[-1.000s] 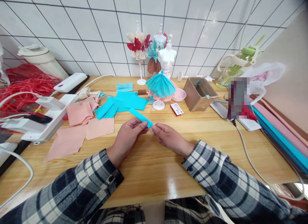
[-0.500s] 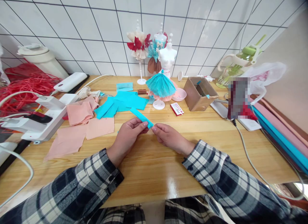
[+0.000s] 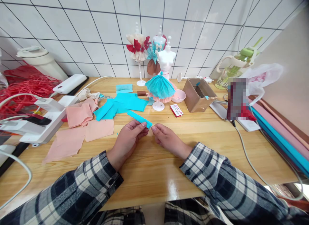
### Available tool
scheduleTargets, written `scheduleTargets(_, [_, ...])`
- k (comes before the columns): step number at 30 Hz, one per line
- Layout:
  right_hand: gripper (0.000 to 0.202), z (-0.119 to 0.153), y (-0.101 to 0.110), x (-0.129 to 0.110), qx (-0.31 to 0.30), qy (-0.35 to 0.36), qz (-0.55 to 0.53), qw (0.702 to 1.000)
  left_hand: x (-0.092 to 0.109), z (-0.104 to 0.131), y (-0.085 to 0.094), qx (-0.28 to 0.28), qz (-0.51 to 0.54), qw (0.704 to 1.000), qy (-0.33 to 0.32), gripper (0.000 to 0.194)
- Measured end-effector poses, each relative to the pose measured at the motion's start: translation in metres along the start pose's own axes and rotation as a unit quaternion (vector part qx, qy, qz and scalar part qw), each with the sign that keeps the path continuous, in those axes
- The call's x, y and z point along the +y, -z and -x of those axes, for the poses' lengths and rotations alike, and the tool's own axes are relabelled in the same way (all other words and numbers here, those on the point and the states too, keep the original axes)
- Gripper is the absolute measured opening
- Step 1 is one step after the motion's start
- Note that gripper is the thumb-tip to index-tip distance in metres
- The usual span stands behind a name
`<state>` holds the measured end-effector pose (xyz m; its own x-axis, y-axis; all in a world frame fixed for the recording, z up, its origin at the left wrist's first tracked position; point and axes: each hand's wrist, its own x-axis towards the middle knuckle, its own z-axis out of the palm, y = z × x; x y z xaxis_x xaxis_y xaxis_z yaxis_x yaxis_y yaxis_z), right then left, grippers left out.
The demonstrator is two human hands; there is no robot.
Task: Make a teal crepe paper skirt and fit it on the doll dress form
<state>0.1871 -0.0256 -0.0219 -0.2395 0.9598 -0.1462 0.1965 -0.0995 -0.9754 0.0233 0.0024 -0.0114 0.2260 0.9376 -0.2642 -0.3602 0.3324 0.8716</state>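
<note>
My left hand (image 3: 127, 139) pinches a narrow folded strip of turquoise crepe paper (image 3: 136, 117) between thumb and fingers, above the wooden table. At the strip's right end, the thumb and forefinger of my right hand (image 3: 167, 138) are closed on its tip; the exact contact is small and hard to see. Beyond my hands lie overlapping turquoise crepe sheets (image 3: 127, 102). A white mini dress form (image 3: 166, 59) wears a pleated turquoise skirt (image 3: 160, 86) over a peach layer. Peach crepe pieces (image 3: 79, 115) spread out left of my left hand.
Two more decorated dress forms stand behind, one with red bows (image 3: 136, 46). Right of them are a pink bowl (image 3: 179, 95), a small red-and-white box (image 3: 176, 111) and an open cardboard box (image 3: 198, 99). A power strip (image 3: 55, 118) with cables sits left; a phone (image 3: 236, 99) stands right.
The strip has tilted flatter, its far end swinging slightly left and down. My right fingers have shifted a little at its right end. The whole view has moved slightly.
</note>
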Motion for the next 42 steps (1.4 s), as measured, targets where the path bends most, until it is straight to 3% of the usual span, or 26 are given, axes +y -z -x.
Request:
scheduleTargets(11, [0.039,0.0002,0.0025,-0.0041,-0.038,-0.015,-0.079,0.996,-0.0002,-0.0004,0.0025,-0.026,-0.005,0.999,0.025,0.02])
scheduleTargets(42, [0.039,0.0006,0.0057,-0.0074,-0.072,-0.037,-0.062,0.995,-0.0023,-0.003,0.0044,-0.027,-0.014,1.0,0.005,0.019])
